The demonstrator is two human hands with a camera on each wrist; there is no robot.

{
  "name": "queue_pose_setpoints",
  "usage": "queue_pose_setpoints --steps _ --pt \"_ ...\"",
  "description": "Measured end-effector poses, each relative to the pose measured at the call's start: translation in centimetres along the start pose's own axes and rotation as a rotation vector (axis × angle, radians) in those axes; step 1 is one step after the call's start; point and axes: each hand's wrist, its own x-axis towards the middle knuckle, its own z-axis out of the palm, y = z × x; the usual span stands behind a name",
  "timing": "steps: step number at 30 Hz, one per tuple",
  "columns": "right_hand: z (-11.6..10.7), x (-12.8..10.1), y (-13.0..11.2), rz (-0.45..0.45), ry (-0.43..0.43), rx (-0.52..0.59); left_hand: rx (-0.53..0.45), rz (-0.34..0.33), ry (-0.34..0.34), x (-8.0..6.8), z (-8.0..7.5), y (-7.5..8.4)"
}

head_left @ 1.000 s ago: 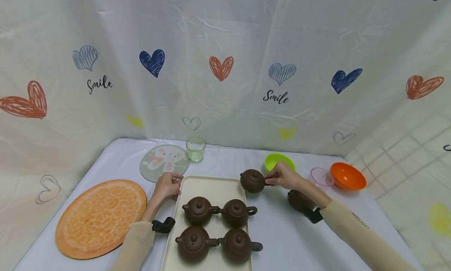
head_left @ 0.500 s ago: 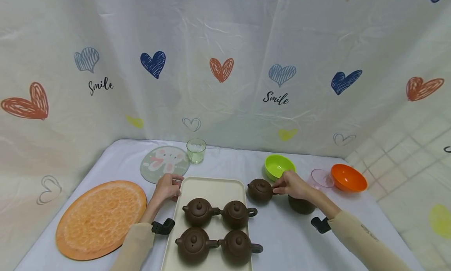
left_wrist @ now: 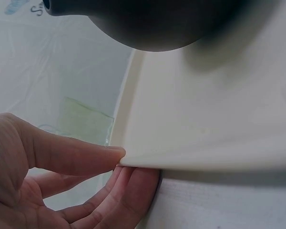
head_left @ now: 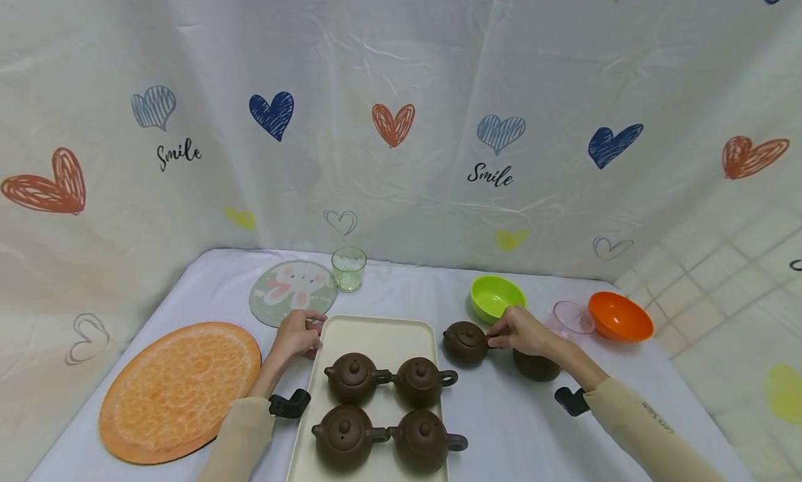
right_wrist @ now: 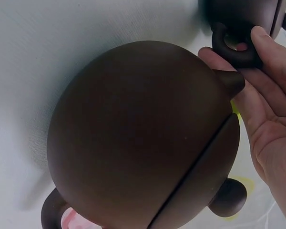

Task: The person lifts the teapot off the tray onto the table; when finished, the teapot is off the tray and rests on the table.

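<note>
"Smile" printed on backdrop (head_left: 490,173). Right hand (head_left: 521,331) pinching teapot (head_left: 466,343) handle; left hand (head_left: 297,333) gripping tray (head_left: 376,332) corner. Second teapot (right_wrist: 148,138) filling right-wrist view.

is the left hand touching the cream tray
Touching. The left wrist view shows the left hand pinching the corner of the cream tray, thumb on its rim, fingers underneath.

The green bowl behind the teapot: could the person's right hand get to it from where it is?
Probably yes. The right hand grips a teapot's handle just before the green bowl, nothing between, but must let go first.
</note>
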Motion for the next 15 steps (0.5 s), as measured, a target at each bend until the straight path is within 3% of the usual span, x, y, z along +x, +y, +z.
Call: queue_pose_setpoints --steps 10,15 --pt "-0.28 0.06 -0.62 0.028 -0.017 -0.025 -0.015 -0.022 -0.003 0.06 -0.06 0.09" --pt "-0.44 0.00 -0.88 0.045 0.018 -0.052 -0.016 -0.023 -0.005 0.01 -0.07 0.12"
